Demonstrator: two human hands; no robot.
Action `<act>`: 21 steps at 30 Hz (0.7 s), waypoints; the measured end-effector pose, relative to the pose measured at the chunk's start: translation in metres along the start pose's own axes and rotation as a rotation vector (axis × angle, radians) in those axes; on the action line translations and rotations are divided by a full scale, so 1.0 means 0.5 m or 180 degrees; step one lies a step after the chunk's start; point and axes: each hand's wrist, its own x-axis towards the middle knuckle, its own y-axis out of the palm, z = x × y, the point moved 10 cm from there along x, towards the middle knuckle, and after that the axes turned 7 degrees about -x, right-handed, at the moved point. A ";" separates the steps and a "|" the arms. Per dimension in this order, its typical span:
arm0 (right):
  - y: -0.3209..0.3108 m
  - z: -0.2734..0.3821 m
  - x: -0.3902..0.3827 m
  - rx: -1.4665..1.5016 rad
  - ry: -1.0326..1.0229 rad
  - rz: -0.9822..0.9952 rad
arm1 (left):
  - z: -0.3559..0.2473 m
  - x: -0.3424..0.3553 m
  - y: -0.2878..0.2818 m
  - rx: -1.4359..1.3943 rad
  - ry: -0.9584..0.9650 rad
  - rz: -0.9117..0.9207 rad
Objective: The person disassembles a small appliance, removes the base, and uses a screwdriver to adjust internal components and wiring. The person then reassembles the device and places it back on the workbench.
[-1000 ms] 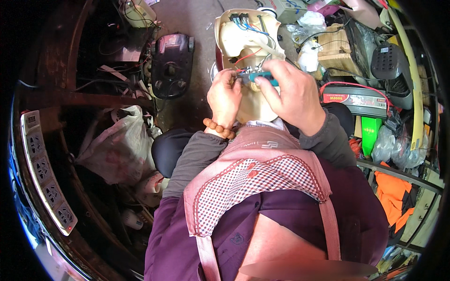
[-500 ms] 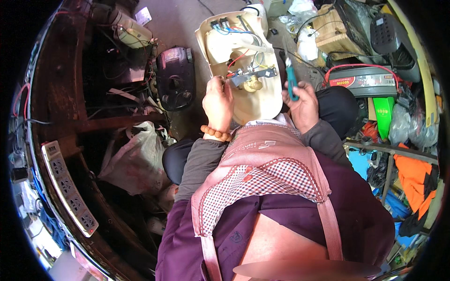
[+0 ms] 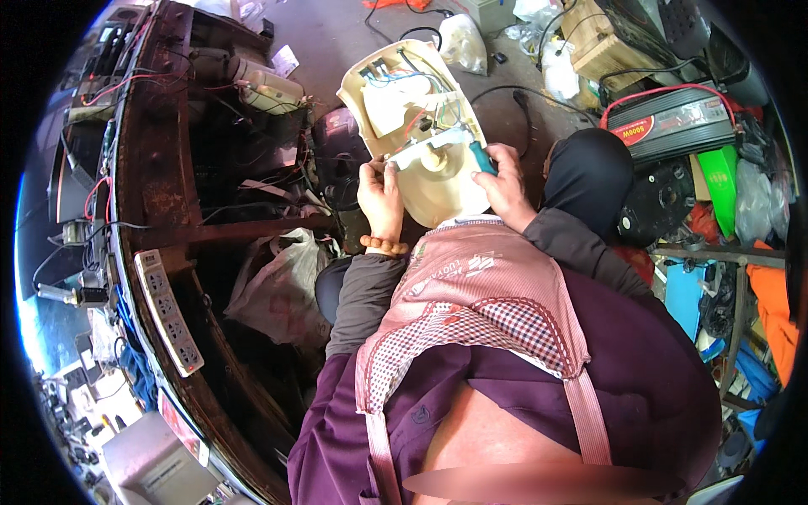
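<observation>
An open cream plastic housing (image 3: pixel 442 204) lies before me, its inside upward, with thin coloured wires and a brass-coloured round fitting (image 3: pixel 434 158). Across it runs a narrow strip-shaped bracket (image 3: pixel 421 149), bright with glare. My left hand (image 3: pixel 382 198) pinches the strip's left end between thumb and fingers. Held in my right hand (image 3: pixel 510 183) is a screwdriver (image 3: pixel 482 157) with a teal handle. Its front end points toward the strip's right end; glare hides whether the tip touches a screw.
A dark wooden frame with a power strip (image 3: pixel 168 313) stands on my left, beside a white plastic bag (image 3: pixel 282 290). A dark plastic appliance part (image 3: pixel 337 156) lies left of the housing. To the right are a power inverter (image 3: pixel 673 126) and a wooden box (image 3: pixel 602 42).
The screwdriver has gone from upright beside the housing to pointing inward at the strip's right end. My right hand has moved left with it. The view has shifted.
</observation>
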 end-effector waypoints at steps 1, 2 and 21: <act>0.011 0.003 -0.004 0.0058 -0.0101 0.0066 | 0.000 -0.003 0.004 -0.0088 -0.0076 0.0017; 0.020 0.001 -0.007 -0.0036 -0.0121 0.0129 | -0.001 -0.006 0.006 -0.0174 -0.0150 0.0032; 0.093 -0.066 0.000 -0.0542 -0.0167 0.1165 | -0.084 -0.048 0.194 -0.0708 -0.1087 0.0992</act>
